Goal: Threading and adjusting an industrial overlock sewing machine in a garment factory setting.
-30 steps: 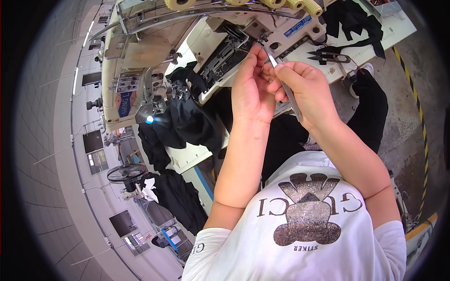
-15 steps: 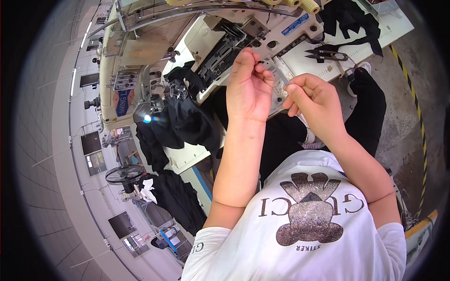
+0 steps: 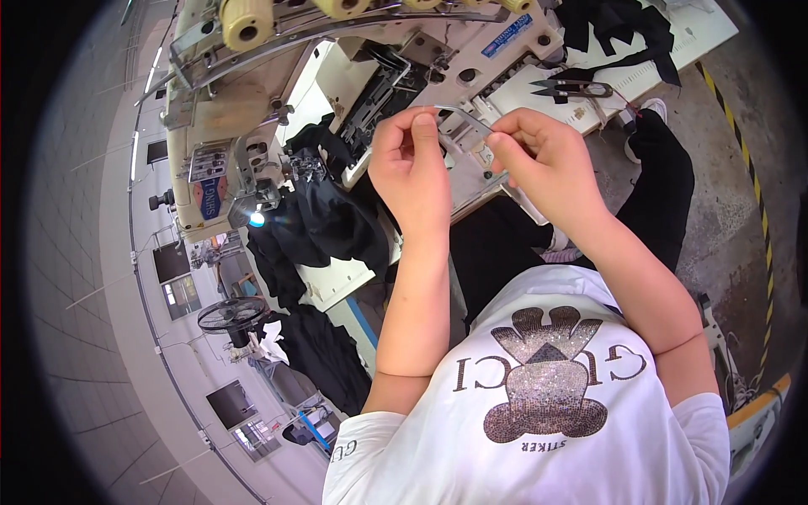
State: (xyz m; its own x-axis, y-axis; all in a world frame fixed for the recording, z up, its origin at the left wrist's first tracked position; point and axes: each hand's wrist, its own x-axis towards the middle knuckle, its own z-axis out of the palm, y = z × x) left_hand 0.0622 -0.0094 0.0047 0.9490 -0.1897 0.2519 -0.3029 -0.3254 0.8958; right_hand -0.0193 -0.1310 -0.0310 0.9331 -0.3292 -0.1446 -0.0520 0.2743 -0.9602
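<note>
An industrial sewing machine (image 3: pixel 227 114) towers beside bunched black fabric (image 3: pixel 324 215) as a worker's right hand (image 3: pixel 539 160) grips metal tweezers (image 3: pixel 476 124) between thumb and curled fingers; the left hand (image 3: pixel 412 164), thumb and forefinger pinched, meets their tip, its hold unclear.

A white table (image 3: pixel 703 35) spans the upper right of the frame. Black cloth scraps (image 3: pixel 602 23) and dark thread snips (image 3: pixel 581 88) lie on it, near its outer edge.
</note>
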